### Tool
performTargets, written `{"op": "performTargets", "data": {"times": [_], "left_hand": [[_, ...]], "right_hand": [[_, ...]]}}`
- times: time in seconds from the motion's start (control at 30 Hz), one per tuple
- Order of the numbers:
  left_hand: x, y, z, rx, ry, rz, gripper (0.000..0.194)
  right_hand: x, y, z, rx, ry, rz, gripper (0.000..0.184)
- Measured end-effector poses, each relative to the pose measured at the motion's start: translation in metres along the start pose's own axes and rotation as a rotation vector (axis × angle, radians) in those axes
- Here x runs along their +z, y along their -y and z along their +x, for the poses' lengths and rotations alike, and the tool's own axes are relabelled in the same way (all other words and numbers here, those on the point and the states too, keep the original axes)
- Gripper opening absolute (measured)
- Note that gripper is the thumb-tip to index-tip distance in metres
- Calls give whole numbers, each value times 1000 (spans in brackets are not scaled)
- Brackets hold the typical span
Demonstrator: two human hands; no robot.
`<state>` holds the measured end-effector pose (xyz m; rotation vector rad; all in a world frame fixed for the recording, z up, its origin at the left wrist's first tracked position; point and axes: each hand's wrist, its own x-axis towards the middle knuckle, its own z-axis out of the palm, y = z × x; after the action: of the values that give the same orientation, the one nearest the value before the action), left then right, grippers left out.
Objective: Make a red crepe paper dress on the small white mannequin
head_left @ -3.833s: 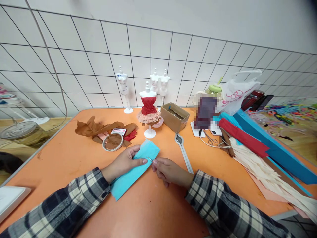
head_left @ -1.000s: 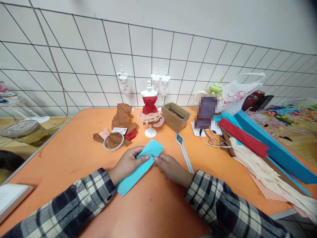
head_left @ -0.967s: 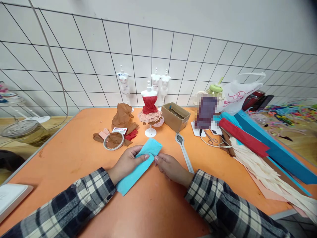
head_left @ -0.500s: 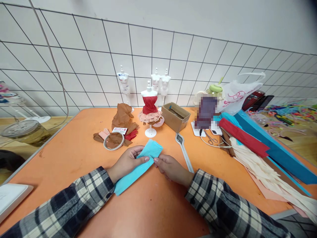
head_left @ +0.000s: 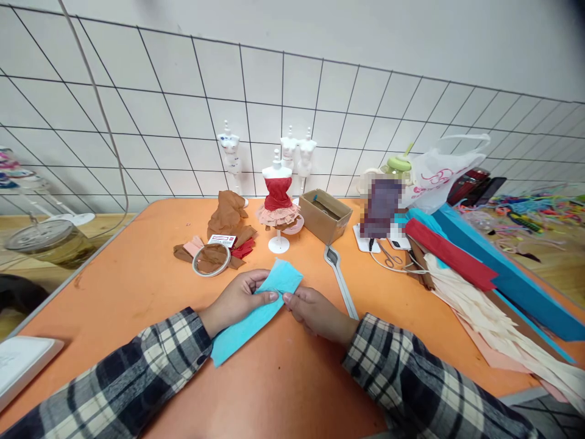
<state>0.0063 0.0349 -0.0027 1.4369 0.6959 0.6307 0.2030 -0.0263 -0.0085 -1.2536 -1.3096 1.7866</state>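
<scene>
A strip of light blue crepe paper [head_left: 247,334] is held slantwise over the front of the table. My left hand [head_left: 237,302] is closed on its left side, thumb on top and fingers behind. At the right edge, thumb and forefinger of my right hand [head_left: 317,312] pinch the strip, where it is creased and gathered between both thumbs. Whether a thin tool is also in that pinch is hidden. Behind the hands stands a small white dress form [head_left: 276,174] in a red bodice [head_left: 278,194] with a ruffled pink skirt [head_left: 278,215].
Brown crumpled paper [head_left: 225,213] and a ring-shaped roll [head_left: 211,260] lie left of the dress form. A cardboard box [head_left: 325,216], a grey-white strap-like thing [head_left: 340,277], scissors [head_left: 390,259] and a red paper strip [head_left: 450,253] among coloured strips are to the right. Bare dress forms [head_left: 231,152] stand behind.
A thin shiny rod visible at my right fingertips 3.8 s ago no longer shows. The strip has become creased between my thumbs. The brown paper has bunched up toward the right.
</scene>
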Motion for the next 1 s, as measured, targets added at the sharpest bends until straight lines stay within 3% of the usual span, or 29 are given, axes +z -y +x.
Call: {"op": "performTargets", "data": {"times": [0.57,0.77,0.93,1.0], "left_hand": [[1,0,-1,5,68,65,35],[1,-2,-1,10,60,91,30],[4,-7,-2,-15,97,101,31],[4,-6,-2,-24,100,110,32]], "right_hand": [[2,-6,1,7,-33,-51,47],[4,-7,1,-120,-40,-108,54],[3,-8,2,-35,-60,-125,50],[3,-9,2,-69,-68,-151,48]]}}
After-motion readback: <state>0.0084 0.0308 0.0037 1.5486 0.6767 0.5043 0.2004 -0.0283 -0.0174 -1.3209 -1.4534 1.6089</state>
